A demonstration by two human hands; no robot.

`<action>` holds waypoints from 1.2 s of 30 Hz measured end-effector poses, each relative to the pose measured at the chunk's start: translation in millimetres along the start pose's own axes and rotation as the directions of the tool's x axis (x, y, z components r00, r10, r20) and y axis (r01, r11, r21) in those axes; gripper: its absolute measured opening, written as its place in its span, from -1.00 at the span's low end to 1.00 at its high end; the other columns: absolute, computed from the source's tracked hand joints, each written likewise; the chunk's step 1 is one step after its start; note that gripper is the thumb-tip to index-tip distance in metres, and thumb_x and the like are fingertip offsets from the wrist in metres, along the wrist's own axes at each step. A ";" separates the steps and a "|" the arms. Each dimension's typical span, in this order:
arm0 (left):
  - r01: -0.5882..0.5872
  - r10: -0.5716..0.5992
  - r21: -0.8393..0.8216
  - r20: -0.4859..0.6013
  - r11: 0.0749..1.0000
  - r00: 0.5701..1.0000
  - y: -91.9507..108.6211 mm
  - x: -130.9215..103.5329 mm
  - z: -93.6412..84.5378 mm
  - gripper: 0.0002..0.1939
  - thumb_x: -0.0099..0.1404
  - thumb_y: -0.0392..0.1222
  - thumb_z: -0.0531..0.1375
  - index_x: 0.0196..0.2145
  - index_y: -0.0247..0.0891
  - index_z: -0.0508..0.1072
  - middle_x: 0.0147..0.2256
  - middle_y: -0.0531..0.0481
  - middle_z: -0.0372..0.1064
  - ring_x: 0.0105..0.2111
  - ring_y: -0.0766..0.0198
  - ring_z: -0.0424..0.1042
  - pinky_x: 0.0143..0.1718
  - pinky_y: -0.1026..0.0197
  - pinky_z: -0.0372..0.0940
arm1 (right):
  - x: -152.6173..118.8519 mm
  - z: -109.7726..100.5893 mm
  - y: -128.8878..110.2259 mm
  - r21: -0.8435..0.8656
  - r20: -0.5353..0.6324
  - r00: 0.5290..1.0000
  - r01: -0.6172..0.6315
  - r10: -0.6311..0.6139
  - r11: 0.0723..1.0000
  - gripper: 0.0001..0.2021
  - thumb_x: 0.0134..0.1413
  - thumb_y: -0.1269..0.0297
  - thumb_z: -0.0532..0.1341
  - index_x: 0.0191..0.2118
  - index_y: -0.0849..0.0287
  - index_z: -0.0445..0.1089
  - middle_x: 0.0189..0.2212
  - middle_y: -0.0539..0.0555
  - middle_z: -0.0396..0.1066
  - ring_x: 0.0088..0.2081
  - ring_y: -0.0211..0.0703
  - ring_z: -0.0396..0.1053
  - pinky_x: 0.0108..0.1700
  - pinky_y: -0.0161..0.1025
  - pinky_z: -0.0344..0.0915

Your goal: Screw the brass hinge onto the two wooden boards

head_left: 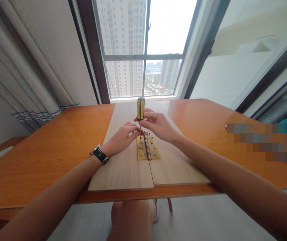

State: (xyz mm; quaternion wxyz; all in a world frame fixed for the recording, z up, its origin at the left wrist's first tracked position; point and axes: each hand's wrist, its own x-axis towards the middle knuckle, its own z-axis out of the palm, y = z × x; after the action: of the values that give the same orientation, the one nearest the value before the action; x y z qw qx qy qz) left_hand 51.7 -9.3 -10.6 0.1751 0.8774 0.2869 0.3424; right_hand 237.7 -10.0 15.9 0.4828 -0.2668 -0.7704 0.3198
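Observation:
A yellow-and-black screwdriver [140, 108] stands upright over the far left corner of a brass hinge [141, 152]. My right hand [159, 125] is closed round the lower part of its handle, thumb in front. Close to the tip, my left hand [124, 137] pinches thumb and fingers together beside the metal shaft; whatever sits between them is too small to make out. The hinge lies spread flat across the seam of two pale wooden boards, a left board [115, 174] and a right board [175, 174]. Several small screws [147, 133] are at the hinge's far end.
Beneath the boards is an orange-brown wooden table [65, 144], its front edge close to my legs. A window [145, 77] lies beyond the far edge. Grey curtains [25, 57] hang at the left. A blurred-out patch [271, 140] covers part of the table's right side.

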 end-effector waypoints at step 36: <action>-0.030 0.029 -0.015 -0.075 0.999 0.997 0.1 0.2 3.0 -0.84 0.38 -0.23 0.15 -0.21 -0.27 0.54 -0.26 -0.07 0.49 -0.18 0.20 0.39 -0.07 0.12 0.29 | -1.9 4.3 8.1 0.029 -0.095 0.995 -0.002 0.004 1.000 -0.78 -0.11 0.29 0.41 -0.43 0.13 0.33 -0.43 -0.06 0.37 -0.33 -0.22 0.35 -0.14 -0.14 0.32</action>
State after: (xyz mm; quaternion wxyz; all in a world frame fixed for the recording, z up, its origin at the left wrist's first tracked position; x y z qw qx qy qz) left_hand 54.0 -9.6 -12.6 0.1661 0.8667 0.2775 0.3799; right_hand 235.4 -7.1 7.3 0.5224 -0.2759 -0.7414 0.3185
